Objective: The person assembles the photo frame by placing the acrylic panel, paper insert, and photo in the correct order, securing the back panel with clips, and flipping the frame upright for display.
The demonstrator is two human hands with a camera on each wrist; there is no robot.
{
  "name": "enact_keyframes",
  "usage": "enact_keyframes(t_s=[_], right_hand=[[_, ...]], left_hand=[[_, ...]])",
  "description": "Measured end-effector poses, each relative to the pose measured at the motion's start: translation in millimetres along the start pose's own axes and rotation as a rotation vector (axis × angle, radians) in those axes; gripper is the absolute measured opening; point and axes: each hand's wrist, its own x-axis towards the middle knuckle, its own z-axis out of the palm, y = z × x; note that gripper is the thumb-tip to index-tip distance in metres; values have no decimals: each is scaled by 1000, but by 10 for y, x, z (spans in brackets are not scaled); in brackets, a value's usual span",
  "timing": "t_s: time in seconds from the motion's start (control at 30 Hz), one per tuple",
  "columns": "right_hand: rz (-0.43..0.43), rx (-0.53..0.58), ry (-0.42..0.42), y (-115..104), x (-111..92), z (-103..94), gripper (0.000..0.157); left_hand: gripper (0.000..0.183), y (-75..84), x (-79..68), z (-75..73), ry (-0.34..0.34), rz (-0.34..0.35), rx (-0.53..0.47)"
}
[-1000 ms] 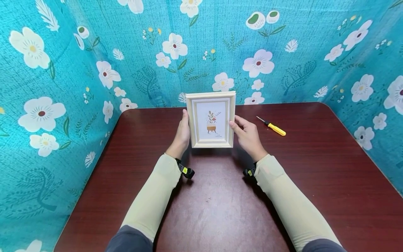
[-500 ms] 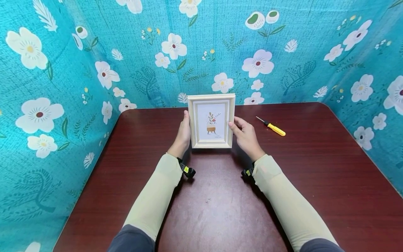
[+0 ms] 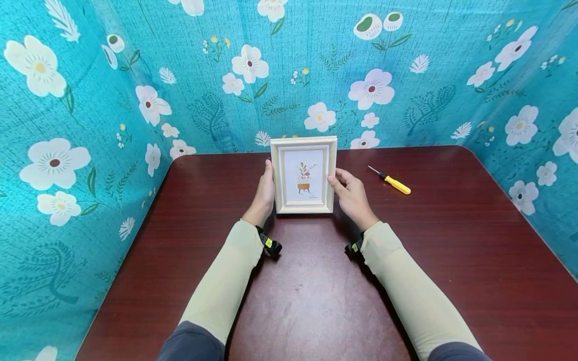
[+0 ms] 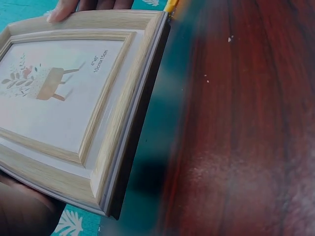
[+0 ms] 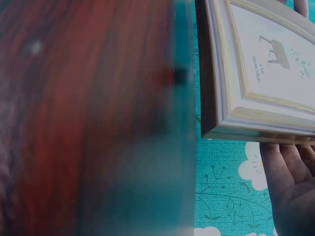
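A pale wood-coloured picture frame [image 3: 304, 207] stands close to upright between my two hands in the head view. Its front, with a print of a potted plant, faces me. My left hand [image 3: 262, 193] holds the left side, thumb up along the edge. On the other side, my right hand [image 3: 354, 195] grips the frame with the thumb at the front edge and the other fingers behind. The left wrist view brings the frame's lower corner [image 4: 101, 189] close, with a dark back edge. In the right wrist view, the right fingers [image 5: 278, 169] lie along its side.
A yellow-handled screwdriver [image 3: 397, 185] lies on the dark red table [image 3: 451, 240], right of the frame. Behind the table and along both sides hangs a teal flowered cloth [image 3: 289, 65].
The frame has come down slightly and shifted a little to the right at its left side, now sitting straighter. Both hands keep their hold. The screwdriver lies where it was.
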Motion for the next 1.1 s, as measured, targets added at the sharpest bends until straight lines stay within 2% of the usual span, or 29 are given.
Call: enact_keyframes(t_s=[0.6, 0.9, 1.1], right_hand=[[38, -35, -29, 37, 0, 15, 47], [85, -49, -51, 8, -9, 16, 47], [82, -64, -66, 19, -15, 14, 46]], left_hand=[[80, -72, 13, 2, 21, -47, 5], [80, -109, 20, -16, 23, -39, -7], [79, -131, 5, -17, 28, -27, -6]])
